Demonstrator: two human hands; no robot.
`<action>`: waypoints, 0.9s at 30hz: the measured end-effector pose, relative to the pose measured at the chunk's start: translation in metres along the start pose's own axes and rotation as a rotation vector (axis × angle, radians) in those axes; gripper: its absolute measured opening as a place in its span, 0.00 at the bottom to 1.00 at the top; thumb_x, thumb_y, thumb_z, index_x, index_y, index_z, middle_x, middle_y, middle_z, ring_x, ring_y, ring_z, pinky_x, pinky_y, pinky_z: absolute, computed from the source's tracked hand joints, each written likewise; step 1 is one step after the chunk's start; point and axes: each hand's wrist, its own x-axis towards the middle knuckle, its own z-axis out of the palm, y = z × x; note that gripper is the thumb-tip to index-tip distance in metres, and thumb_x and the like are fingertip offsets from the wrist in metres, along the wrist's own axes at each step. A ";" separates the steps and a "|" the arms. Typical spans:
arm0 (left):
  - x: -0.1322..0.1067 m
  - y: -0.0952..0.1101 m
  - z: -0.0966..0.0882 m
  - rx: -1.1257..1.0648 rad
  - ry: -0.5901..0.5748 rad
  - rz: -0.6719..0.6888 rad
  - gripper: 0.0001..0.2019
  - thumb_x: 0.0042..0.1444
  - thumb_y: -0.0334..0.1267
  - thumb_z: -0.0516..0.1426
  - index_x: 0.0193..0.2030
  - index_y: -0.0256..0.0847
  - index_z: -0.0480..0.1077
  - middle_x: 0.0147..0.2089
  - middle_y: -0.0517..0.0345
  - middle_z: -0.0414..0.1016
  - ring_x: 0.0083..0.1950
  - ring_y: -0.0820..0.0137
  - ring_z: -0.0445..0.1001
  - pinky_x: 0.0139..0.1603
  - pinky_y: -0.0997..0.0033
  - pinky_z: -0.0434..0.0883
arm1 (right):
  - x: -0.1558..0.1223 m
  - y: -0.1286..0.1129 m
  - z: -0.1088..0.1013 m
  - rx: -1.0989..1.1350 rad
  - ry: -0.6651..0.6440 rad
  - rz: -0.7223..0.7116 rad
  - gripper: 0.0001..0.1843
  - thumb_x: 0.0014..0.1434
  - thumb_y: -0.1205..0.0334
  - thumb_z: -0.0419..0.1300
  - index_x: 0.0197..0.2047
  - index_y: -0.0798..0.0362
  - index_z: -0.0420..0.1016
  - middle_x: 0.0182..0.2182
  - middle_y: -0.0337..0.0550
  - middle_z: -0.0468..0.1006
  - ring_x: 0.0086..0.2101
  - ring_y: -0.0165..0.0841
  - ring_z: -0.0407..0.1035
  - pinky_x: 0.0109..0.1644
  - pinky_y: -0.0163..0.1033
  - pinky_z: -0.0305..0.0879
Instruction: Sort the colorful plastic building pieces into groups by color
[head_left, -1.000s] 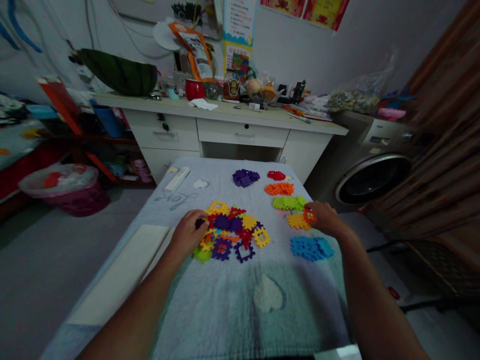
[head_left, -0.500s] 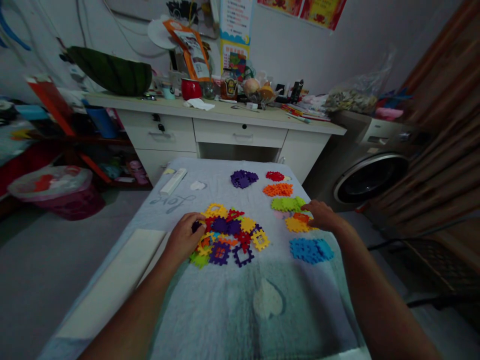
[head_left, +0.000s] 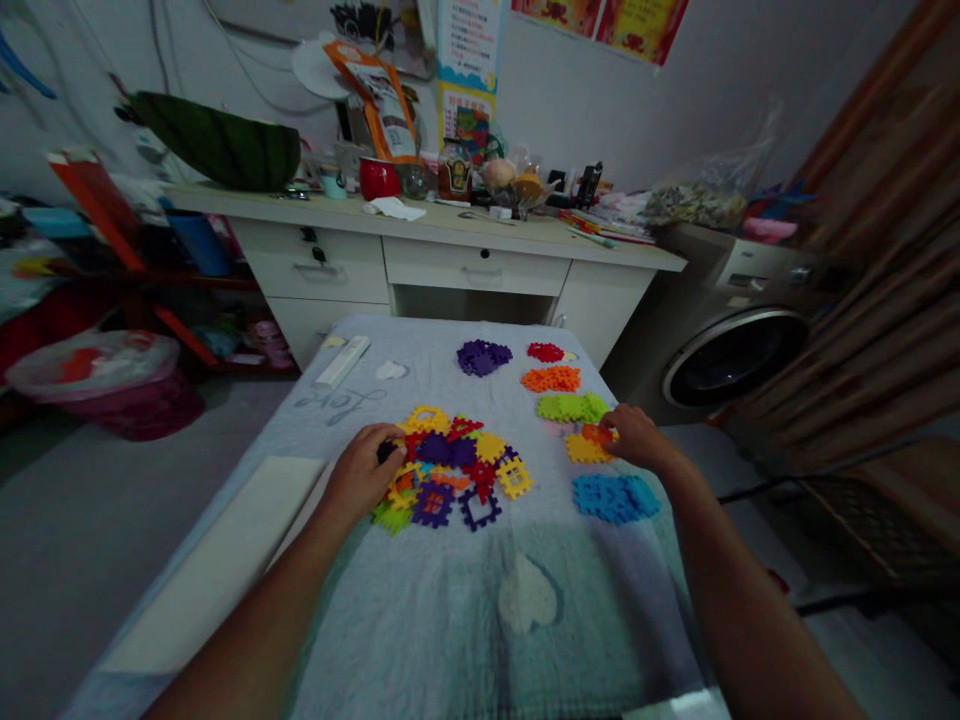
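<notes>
A mixed heap of coloured plastic interlocking tiles (head_left: 454, 470) lies in the middle of a towel-covered table (head_left: 450, 620). My left hand (head_left: 364, 475) rests on the heap's left edge, fingers curled on a dark purple tile (head_left: 387, 451). My right hand (head_left: 636, 437) pinches an orange tile (head_left: 598, 434) over the yellow pile (head_left: 585, 450). Sorted piles line the right side: purple (head_left: 482, 356), red (head_left: 545, 352), orange (head_left: 552, 379), green (head_left: 573, 407) and blue (head_left: 615, 497).
A white desk (head_left: 420, 255) crowded with clutter stands behind the table. A washing machine (head_left: 739, 330) is at the right, a pink basin (head_left: 97, 385) at the left on the floor. A white remote-like bar (head_left: 342, 361) and a flat white board (head_left: 217, 555) lie on the towel.
My right hand has shifted slightly left with the orange tile, lowering it onto the yellow pile. My left hand stays on the heap's left edge.
</notes>
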 end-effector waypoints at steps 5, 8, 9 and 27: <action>0.000 -0.003 0.001 -0.007 0.002 0.012 0.13 0.52 0.44 0.54 0.41 0.41 0.73 0.46 0.52 0.74 0.50 0.60 0.73 0.57 0.58 0.69 | -0.002 0.009 -0.005 0.052 0.098 -0.024 0.14 0.51 0.67 0.62 0.43 0.54 0.76 0.43 0.50 0.74 0.44 0.41 0.67 0.49 0.42 0.60; 0.000 -0.003 0.001 -0.011 0.007 0.005 0.13 0.53 0.44 0.54 0.40 0.41 0.72 0.47 0.51 0.74 0.50 0.60 0.73 0.57 0.58 0.68 | 0.012 0.010 -0.017 0.059 0.167 -0.062 0.14 0.51 0.67 0.62 0.44 0.54 0.76 0.42 0.49 0.73 0.43 0.39 0.67 0.50 0.42 0.61; 0.000 -0.003 0.002 -0.012 0.009 0.002 0.13 0.53 0.44 0.54 0.40 0.41 0.72 0.47 0.51 0.74 0.51 0.60 0.73 0.57 0.58 0.68 | 0.020 0.009 -0.021 0.058 0.187 -0.074 0.14 0.51 0.66 0.62 0.44 0.54 0.75 0.42 0.50 0.73 0.43 0.39 0.67 0.50 0.42 0.61; 0.000 0.000 -0.001 -0.020 -0.007 0.004 0.13 0.54 0.43 0.53 0.41 0.41 0.73 0.47 0.52 0.74 0.51 0.60 0.73 0.56 0.58 0.69 | 0.135 -0.047 -0.025 -0.044 0.168 0.026 0.19 0.52 0.65 0.64 0.49 0.54 0.74 0.47 0.54 0.73 0.46 0.41 0.67 0.49 0.41 0.62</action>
